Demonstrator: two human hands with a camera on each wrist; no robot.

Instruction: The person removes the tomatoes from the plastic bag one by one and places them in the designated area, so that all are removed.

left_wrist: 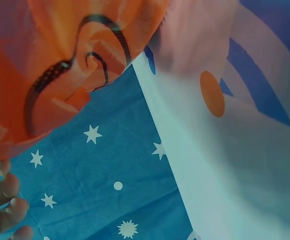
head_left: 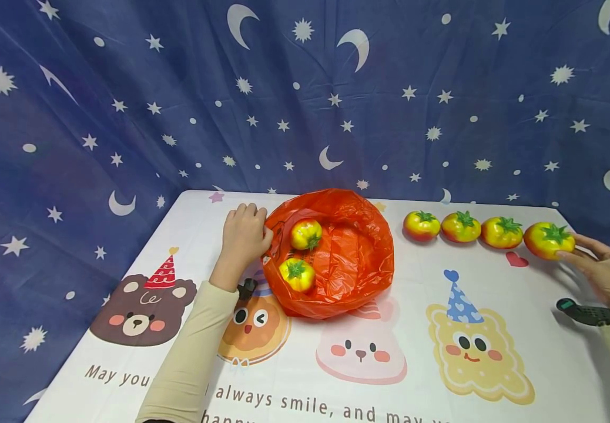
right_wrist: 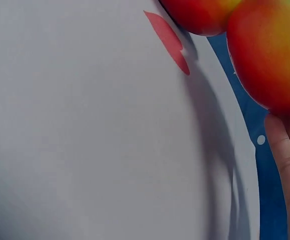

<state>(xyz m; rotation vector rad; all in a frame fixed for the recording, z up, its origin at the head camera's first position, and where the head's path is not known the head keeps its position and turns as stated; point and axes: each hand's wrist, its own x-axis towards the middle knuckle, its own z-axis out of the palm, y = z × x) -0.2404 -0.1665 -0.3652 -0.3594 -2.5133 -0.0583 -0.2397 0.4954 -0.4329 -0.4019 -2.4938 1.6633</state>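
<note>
We see a white, cartoon-printed tabletop before a navy cloth curtain of moons and stars. The left hand, fingers curled together, grips the rim of an open red plastic bag. The right hand pinches a glossy, round red-and-yellow fruit at a row's right end, perhaps slightly raised.

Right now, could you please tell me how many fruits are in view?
6: two fruits inside the red bag, three in a row on the table, and one at the row's right end, held by the right hand. The bag's folds could hide more.
</note>
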